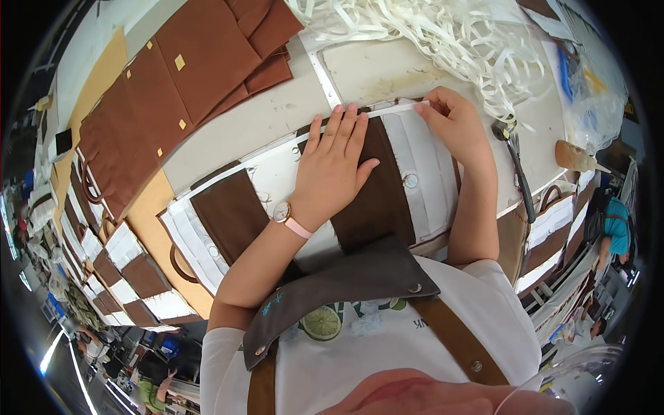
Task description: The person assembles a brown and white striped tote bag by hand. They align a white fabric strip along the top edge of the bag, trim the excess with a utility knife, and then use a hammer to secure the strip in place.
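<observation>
In front of me lies a flat bag piece [377,183] with white and dark brown panels and a narrow white strip [398,108] along its far edge. My left hand [335,162], with a pink-banded watch on its wrist, rests flat on the piece, fingers stretched toward the far edge. At the far right corner my right hand [453,128] is closed, its thumb and bent fingers pinching the end of the white strip. Part of that grip is hidden behind the fingers.
A heap of white ribbon strips [443,41] lies at the far right. Brown panels [200,76] are stacked at the far left. Black-handled pliers [520,169] and a glue bottle [574,158] are on the right. Brown-and-white bag pieces [131,266] hang at the left; people work beyond.
</observation>
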`<action>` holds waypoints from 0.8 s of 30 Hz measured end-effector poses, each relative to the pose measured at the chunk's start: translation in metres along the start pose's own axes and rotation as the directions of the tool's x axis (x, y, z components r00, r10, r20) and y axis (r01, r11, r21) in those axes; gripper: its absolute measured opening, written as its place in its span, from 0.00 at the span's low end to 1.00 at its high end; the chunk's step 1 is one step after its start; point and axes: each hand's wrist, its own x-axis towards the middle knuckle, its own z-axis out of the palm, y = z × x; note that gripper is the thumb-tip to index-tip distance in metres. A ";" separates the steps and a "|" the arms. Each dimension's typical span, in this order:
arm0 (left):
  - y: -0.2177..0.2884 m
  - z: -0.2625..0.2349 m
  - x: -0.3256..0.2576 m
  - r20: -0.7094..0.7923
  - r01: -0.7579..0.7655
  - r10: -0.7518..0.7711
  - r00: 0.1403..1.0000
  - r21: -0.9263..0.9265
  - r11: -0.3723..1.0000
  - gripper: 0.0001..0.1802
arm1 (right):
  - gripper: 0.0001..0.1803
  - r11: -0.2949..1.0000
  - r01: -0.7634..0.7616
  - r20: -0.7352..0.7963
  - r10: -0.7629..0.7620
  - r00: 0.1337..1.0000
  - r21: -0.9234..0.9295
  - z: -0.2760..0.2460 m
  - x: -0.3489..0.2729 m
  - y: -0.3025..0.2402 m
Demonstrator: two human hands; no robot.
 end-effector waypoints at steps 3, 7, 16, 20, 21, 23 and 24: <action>0.000 0.000 0.001 0.011 0.005 -0.005 1.000 -0.005 1.000 0.38 | 0.09 0.999 -0.013 -0.033 0.014 0.999 0.045 0.003 0.001 0.007; 0.000 0.000 0.001 0.017 0.008 -0.008 1.000 0.007 1.000 0.39 | 0.10 0.996 0.023 -0.066 -0.029 0.997 -0.085 0.010 0.003 0.008; 0.000 -0.002 0.003 0.020 -0.004 0.003 1.000 0.020 1.000 0.38 | 0.09 0.965 0.077 -0.107 -0.107 0.988 -0.252 0.015 0.004 0.006; -0.001 0.000 0.002 0.029 -0.005 0.004 1.000 0.036 0.999 0.37 | 0.08 0.947 0.081 -0.122 -0.125 0.985 -0.312 0.017 0.001 0.004; -0.001 0.000 0.002 0.028 -0.002 0.001 1.000 0.038 0.999 0.36 | 0.07 0.945 0.067 -0.134 -0.115 0.984 -0.320 0.018 0.000 0.002; 0.000 0.000 0.002 0.022 0.003 -0.004 1.000 0.041 0.999 0.36 | 0.07 0.945 0.071 -0.165 -0.129 0.978 -0.320 0.016 -0.002 0.004; 0.001 0.000 0.001 0.019 -0.002 0.001 1.000 0.042 0.999 0.35 | 0.06 0.946 0.089 -0.182 -0.151 0.972 -0.312 0.016 -0.003 0.010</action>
